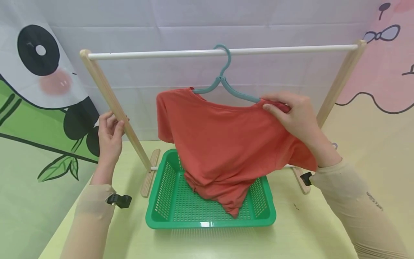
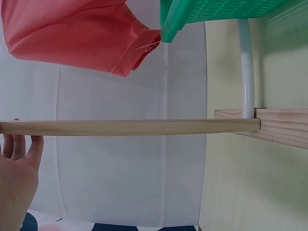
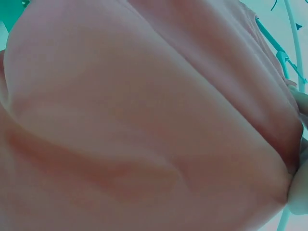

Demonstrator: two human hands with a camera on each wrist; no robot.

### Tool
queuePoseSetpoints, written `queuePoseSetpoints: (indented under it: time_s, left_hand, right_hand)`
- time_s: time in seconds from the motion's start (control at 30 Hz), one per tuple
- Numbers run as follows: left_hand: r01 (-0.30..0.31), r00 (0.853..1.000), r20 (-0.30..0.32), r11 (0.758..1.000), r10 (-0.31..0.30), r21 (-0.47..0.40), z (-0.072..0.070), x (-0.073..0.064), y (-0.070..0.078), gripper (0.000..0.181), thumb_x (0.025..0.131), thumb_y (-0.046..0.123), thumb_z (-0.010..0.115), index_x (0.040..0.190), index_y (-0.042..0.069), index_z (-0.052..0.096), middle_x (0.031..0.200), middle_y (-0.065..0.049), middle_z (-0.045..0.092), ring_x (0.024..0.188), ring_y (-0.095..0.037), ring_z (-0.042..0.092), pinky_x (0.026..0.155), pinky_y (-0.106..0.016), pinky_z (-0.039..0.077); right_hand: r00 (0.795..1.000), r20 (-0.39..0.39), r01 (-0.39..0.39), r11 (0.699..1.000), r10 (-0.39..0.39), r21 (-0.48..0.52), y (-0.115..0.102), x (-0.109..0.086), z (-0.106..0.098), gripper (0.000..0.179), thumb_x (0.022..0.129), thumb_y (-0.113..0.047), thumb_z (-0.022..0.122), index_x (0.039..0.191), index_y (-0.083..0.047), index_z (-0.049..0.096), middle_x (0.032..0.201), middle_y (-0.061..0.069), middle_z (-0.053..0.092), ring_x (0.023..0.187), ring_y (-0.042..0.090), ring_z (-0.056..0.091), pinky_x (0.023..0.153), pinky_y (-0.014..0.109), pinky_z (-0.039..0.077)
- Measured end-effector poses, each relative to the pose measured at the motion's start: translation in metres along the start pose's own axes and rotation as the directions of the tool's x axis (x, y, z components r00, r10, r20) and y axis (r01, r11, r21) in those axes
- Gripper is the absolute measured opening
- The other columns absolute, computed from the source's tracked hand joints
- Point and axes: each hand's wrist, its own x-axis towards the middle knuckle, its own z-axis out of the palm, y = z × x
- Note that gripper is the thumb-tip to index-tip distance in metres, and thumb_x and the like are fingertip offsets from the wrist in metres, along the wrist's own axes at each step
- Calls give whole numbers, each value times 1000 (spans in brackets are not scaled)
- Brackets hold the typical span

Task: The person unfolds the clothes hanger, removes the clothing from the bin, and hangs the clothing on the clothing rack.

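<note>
A red T-shirt (image 1: 223, 140) hangs on a teal hanger (image 1: 239, 94), whose hook goes over the white rod (image 1: 145, 54) of a wooden-sided clothes rack. My right hand (image 1: 292, 113) pinches the shirt's shoulder at the right end of the hanger, thumb in front. The hanger's tip is hidden there by cloth and fingers. On the other side, my left hand (image 1: 110, 138) holds the rack's left wooden post (image 1: 111, 97), fingers reaching behind it. In the left wrist view the fingertips meet that post (image 2: 130, 127). Shirt cloth (image 3: 144, 120) fills most of the right wrist view.
Under the shirt a green perforated basket (image 1: 210, 225) stands on the pale table (image 1: 136, 237), and the shirt's bunched lower part hangs into it. Wooden feet (image 1: 150, 174) support the rack. A pale cloth backdrop (image 1: 161, 122) with cartoon prints is behind.
</note>
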Motion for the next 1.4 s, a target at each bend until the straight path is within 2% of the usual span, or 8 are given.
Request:
queuePoseSetpoints:
  time_s: [0.33, 0.47, 0.67, 0.9, 1.0, 1.17, 1.27, 1.4]
  left_hand:
    - [14, 1000, 4, 1000, -14, -19, 2, 0, -1, 37, 100, 16, 56, 136, 16, 47, 116, -2, 62, 110, -11, 63, 95, -21, 53]
    - [20, 1000, 5, 1000, -20, 3, 2, -1, -1, 37, 100, 16, 55, 136, 16, 47, 117, 0, 62, 112, -12, 63, 99, -26, 52]
    - [16, 1000, -7, 1000, -16, -15, 2, -1, 0, 36, 100, 15, 56, 136, 16, 48, 116, 0, 63, 111, -14, 63, 94, -20, 53]
    - [24, 1000, -5, 1000, -24, -14, 3, -2, 0, 36, 100, 16, 56, 135, 16, 48, 115, 4, 62, 112, -13, 63, 99, -25, 52]
    - [18, 1000, -7, 1000, -18, -17, 2, -2, 0, 36, 100, 15, 56, 135, 16, 48, 116, 0, 62, 113, -15, 63, 99, -26, 52]
    - [1, 1000, -14, 1000, -1, -14, 2, -2, 0, 36, 100, 14, 56, 136, 15, 48, 119, -8, 61, 113, -18, 63, 95, -21, 52]
    - [0, 1000, -18, 1000, 0, -16, 2, -2, 0, 36, 100, 13, 56, 135, 15, 48, 118, -6, 62, 112, -17, 63, 95, -21, 52]
    - [6, 1000, -16, 1000, -6, -15, 1, -2, 0, 37, 100, 14, 56, 136, 16, 48, 117, -1, 62, 112, -15, 63, 99, -26, 52]
  right_hand:
    - [997, 51, -52, 997, 55, -63, 5, -6, 8, 26, 87, -16, 76, 113, -18, 76, 105, 2, 77, 96, 16, 71, 82, 1, 42]
    - [998, 34, -52, 997, 55, -63, 7, -8, 12, 26, 87, -16, 76, 113, -17, 76, 105, 2, 77, 97, 18, 71, 82, 1, 41]
    - [997, -41, -71, 996, 69, -46, 12, -12, 19, 26, 87, -15, 76, 113, -16, 76, 107, 3, 77, 98, 18, 70, 85, 2, 41]
    - [983, -136, -122, 992, 125, 33, 21, -20, 25, 28, 85, -10, 77, 113, -15, 76, 107, 6, 76, 93, -17, 59, 85, 3, 44]
    - [978, -146, -144, 988, 152, 64, 23, -22, 27, 29, 84, -9, 78, 113, -14, 76, 107, 7, 76, 91, -21, 55, 82, 3, 44]
    - [972, -154, -167, 984, 175, 65, 23, -23, 27, 30, 84, -10, 78, 114, -14, 75, 107, 7, 75, 90, -17, 55, 80, 2, 44]
    - [965, -188, -176, 983, 182, 45, 22, -24, 28, 31, 85, -11, 78, 116, -15, 75, 107, 8, 73, 90, -7, 54, 76, 3, 43]
    - [951, -259, -171, 985, 169, 15, 16, -24, 29, 35, 85, -11, 78, 119, -16, 73, 112, 11, 68, 97, 10, 54, 84, 12, 41]
